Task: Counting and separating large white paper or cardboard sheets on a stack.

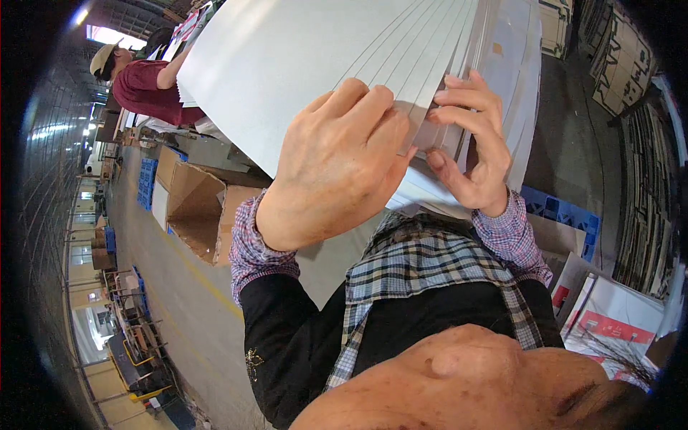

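Large white sheets [287, 50], fanned at their near right edge, lie in front of me as a stack. My left hand [337, 158] is closed over the near corner of the sheets, its fingers curled and knuckles up; the fingertips are hidden. At the stack's right edge, my right hand [476, 136] curves its fingers and thumb around the sheet edges near that corner. Its fingertips touch the edges, with thumb and index finger a little apart. More pale sheets [519, 86] lie under and to the right of the fan.
An open cardboard box [197, 208] stands on the floor at left. A co-worker in a dark red shirt [147, 89] is at the far left. Blue pallets [566, 211] and red-and-white printed boards [609, 315] lie at right. Stacked boards [648, 193] rise at the far right.
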`<state>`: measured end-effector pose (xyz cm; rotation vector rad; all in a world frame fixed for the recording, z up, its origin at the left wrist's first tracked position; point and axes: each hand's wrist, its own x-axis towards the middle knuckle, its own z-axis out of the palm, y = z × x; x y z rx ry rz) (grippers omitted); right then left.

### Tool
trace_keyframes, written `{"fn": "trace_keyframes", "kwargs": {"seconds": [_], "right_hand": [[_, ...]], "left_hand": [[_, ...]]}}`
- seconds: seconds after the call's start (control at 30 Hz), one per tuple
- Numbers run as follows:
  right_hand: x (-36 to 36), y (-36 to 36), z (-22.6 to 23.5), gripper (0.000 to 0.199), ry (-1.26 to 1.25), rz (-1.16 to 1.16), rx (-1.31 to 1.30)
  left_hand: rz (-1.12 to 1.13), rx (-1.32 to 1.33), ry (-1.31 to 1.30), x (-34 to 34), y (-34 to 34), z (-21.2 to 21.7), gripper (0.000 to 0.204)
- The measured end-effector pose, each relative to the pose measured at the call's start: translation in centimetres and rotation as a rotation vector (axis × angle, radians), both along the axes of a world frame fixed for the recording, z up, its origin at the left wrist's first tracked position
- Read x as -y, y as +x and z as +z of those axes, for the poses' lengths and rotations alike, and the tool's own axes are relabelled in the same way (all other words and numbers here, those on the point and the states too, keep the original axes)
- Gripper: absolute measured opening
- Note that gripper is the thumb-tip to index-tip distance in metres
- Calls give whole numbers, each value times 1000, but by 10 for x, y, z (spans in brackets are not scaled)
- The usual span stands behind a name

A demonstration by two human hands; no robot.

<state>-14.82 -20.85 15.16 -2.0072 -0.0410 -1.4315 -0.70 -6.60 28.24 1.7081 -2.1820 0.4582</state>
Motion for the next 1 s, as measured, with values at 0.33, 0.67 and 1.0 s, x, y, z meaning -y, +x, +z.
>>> {"fn": "trace_keyframes", "kwargs": {"seconds": [0.33,0.67,1.0], "right_hand": [[-1,0,-4,46,-30,-36,7],[-1,2,-8,50,-71,-81,3],[-8,11,-11,47,47,-100,178]], "left_hand": [[-5,119,30,2,-3,2,33],[47,77,36,-3,-5,1,34],[-7,142,-92,1,1,-1,21]]}}
